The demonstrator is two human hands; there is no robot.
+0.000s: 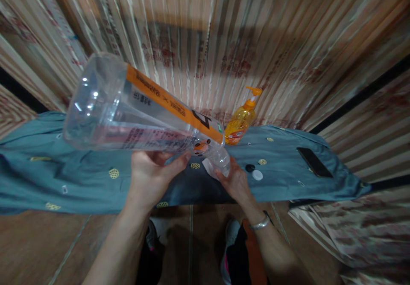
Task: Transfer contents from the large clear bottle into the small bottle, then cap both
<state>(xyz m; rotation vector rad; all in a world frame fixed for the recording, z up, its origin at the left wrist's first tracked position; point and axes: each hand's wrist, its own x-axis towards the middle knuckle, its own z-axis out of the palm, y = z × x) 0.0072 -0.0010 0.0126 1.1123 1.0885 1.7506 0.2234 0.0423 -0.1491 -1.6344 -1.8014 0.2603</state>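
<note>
1. A clear plastic bottle (147,118) with an orange label strip is held up over the middle and left of the tabletop (89,174), tilted, its broad base up toward the left and its narrow end down toward the right.
2. The left hand (149,176) is partly closed under the bottle's body, supporting it, the thumb along the near side; some fingers are hidden behind the plastic.
3. The right hand (235,180) is curled with fingers and thumb pinched at the bottle's narrow end. A small white piece (209,168) shows beside the fingertips; I cannot tell what it is.
4. An orange pump dispenser bottle (238,125) stands by the tabletop's far edge, beyond the right hand.
5. Just right of that hand, a black cap (250,168) and a white cap (257,175) lie close together, nearer the near edge than the dispenser.
6. A dark smartphone (314,162) lies toward the tabletop's right end.
7. A blue-green cloth with yellow pineapple motifs covers the tabletop.
</note>
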